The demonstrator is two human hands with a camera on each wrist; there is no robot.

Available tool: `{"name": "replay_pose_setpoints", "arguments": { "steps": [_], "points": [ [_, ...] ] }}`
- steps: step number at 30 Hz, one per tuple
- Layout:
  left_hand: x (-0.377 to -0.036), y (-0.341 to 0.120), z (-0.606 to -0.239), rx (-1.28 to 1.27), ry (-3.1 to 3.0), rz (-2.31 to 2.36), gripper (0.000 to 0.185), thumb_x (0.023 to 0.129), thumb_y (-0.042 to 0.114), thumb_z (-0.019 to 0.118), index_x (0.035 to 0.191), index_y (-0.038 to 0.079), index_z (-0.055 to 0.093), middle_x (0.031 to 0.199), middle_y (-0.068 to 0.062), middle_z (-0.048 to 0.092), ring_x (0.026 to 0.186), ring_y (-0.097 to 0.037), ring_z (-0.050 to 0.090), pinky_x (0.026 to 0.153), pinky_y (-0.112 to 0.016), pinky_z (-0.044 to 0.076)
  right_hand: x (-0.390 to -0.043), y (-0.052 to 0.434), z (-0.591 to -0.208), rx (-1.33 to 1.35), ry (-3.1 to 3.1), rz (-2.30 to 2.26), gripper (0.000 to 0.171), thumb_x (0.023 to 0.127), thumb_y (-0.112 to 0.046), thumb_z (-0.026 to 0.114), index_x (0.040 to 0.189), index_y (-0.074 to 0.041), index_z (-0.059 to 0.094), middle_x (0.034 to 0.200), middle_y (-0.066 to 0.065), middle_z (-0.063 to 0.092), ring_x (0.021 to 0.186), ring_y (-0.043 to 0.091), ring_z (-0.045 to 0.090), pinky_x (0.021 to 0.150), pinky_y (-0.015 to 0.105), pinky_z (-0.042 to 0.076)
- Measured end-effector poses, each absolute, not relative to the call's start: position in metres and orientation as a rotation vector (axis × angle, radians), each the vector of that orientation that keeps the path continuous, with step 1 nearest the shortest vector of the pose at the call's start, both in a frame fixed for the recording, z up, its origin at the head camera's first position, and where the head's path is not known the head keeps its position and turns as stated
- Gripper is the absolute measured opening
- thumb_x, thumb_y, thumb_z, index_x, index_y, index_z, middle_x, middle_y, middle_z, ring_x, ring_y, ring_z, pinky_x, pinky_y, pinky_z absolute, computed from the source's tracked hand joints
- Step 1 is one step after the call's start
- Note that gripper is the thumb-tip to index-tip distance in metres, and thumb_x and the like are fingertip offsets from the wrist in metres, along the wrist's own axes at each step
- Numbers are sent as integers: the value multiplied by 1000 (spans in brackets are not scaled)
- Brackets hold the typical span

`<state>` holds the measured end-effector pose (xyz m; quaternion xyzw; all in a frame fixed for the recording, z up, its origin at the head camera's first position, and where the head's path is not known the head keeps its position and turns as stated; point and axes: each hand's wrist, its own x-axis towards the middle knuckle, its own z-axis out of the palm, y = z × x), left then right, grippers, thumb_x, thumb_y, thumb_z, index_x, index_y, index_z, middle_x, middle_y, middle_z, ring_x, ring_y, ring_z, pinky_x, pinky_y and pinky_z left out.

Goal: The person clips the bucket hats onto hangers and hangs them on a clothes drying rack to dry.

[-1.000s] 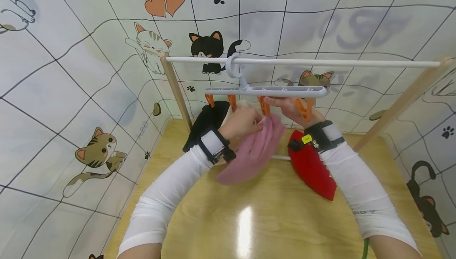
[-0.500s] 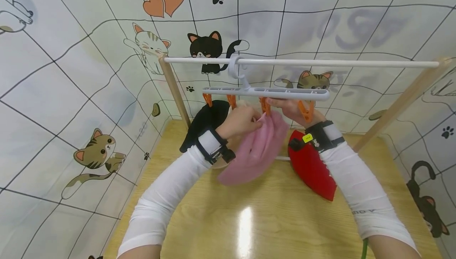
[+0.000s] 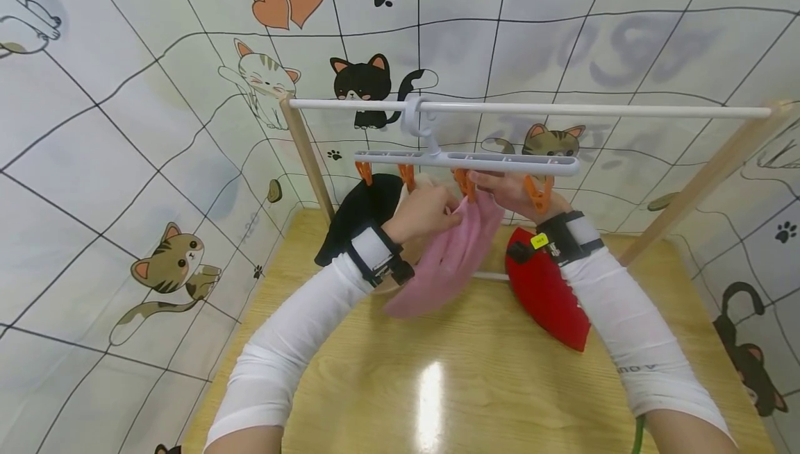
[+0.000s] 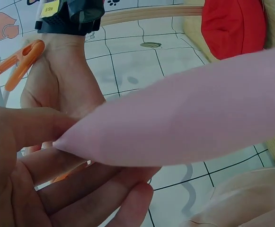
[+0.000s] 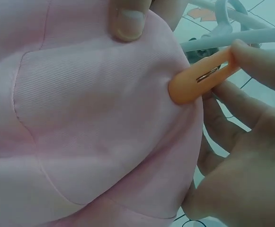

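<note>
A pink cap [image 3: 446,253] hangs under the pale hanger [image 3: 469,160]. My left hand [image 3: 425,212] pinches its upper edge between thumb and fingers, as the left wrist view also shows. On the right, my right hand [image 3: 515,194] pinches an orange clip [image 5: 199,80] between thumb and fingers. That clip's tip lies over the cap's edge in the right wrist view. Farther right on the hanger, another orange clip [image 3: 539,194] hangs with nothing in it. A black cap [image 3: 359,214] and a beige cap [image 3: 390,284], partly hidden, hang at the left.
The hanger hooks over a white rod [image 3: 562,110] between wooden posts [image 3: 309,162]. A red cap [image 3: 546,294] lies beneath my right forearm on the wooden table [image 3: 375,377]. Cat-patterned walls [image 3: 187,183] stand behind and at both sides.
The pink cap has risen slightly at its lower edge, and its folds have shifted. Both hands stay in nearly the same place. The hanger has tilted a little.
</note>
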<state>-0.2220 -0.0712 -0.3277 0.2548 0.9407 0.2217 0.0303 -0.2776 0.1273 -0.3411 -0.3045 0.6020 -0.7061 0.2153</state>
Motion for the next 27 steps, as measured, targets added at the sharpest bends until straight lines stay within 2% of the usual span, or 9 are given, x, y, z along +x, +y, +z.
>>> {"name": "replay_pose_setpoints", "arguments": {
  "steps": [5,8,12,16,20,23,27],
  "points": [
    [-223,-70,-329,799,2896,675,20,93,17,63,76,7,69,54,1,42,47,-11,45,45,-20,32,-280,129,-343,-856,1624,-1956,31,98,2,49,124,-11,61,120,11,57,115,28,44,104,40,32],
    [-223,-70,-326,802,2903,642,21,94,19,62,78,8,70,56,0,46,50,-12,47,46,-20,34,-280,133,-346,-882,1620,-1953,34,98,2,46,125,-14,60,122,8,57,117,28,43,105,44,29],
    [-222,-71,-320,777,2888,627,18,94,22,62,90,8,73,68,-1,57,60,-14,54,53,-22,41,-280,148,-352,-830,1629,-1994,31,98,-2,49,123,-16,62,117,4,62,117,28,46,106,49,25],
    [-221,-75,-311,729,2892,640,17,94,24,63,95,10,72,82,0,64,74,-15,57,62,-25,46,-285,176,-368,-644,1793,-1989,27,97,-10,57,123,-8,61,115,7,63,118,32,47,109,54,21],
    [-218,-80,-303,718,2934,629,14,93,24,63,92,12,72,86,2,66,80,-14,58,66,-28,47,-290,210,-393,-391,2003,-1822,36,99,-13,55,131,2,51,131,18,52,129,36,37,110,55,19],
    [-214,-82,-299,726,2957,632,13,93,23,63,90,13,71,85,3,66,79,-12,59,66,-28,47,-288,235,-410,-293,2161,-1580,49,101,-23,51,139,5,40,143,25,38,134,42,27,109,58,19],
    [-206,-79,-298,774,2945,671,12,92,22,63,89,12,70,83,3,65,77,-12,59,64,-28,47,-280,262,-432,-230,2341,-1273,57,102,-32,47,141,8,35,145,31,32,132,48,26,105,63,22]
  ]
}}
